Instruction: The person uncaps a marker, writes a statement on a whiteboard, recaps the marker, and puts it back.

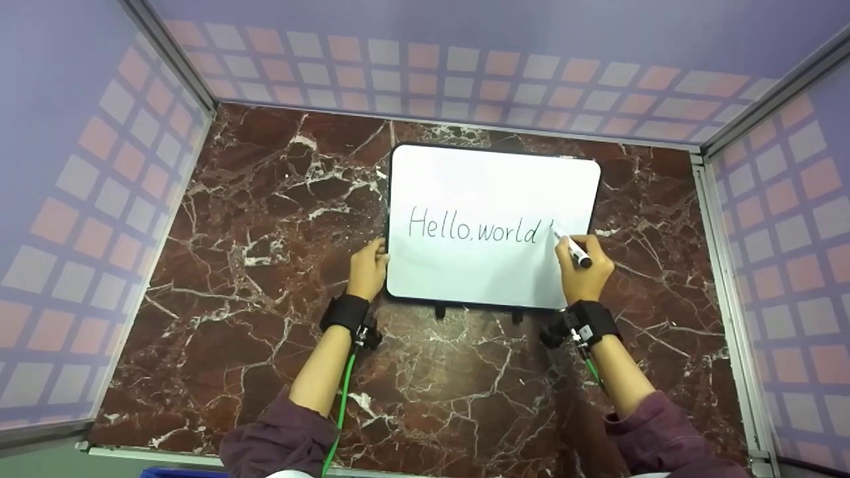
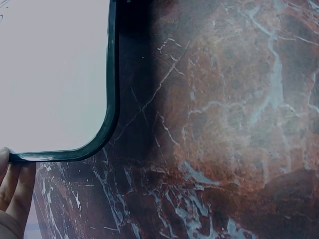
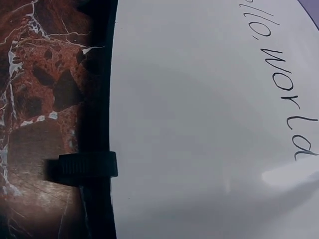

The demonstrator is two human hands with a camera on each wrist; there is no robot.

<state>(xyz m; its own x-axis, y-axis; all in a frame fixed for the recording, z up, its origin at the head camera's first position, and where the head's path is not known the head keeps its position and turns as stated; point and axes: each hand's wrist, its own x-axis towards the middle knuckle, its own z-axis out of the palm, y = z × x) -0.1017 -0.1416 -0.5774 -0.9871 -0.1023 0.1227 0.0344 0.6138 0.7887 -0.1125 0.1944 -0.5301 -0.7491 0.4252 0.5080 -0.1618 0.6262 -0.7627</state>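
A white dry-erase board [image 1: 478, 186] with a thin black frame bears the handwritten black words "Hello, world" [image 1: 475, 227] and the start of a further stroke. My right hand [image 1: 588, 275] grips a white marker [image 1: 576, 251] with a black end, its tip on the board just right of the "d". At the board's left edge, my left hand [image 1: 368, 269] pinches the frame. The left wrist view shows the thumb [image 2: 4, 158] on the rim and the fingers [image 2: 20, 191] below it. Neither the right hand nor the marker appears in the right wrist view.
The board lies over a red-brown marbled tabletop [image 1: 279, 318]. Two black clips [image 1: 441, 311] project from its lower edge. Purple checkered panels [image 1: 465, 73] enclose the back and sides. A green cable [image 1: 345, 392] trails from the left wristband.
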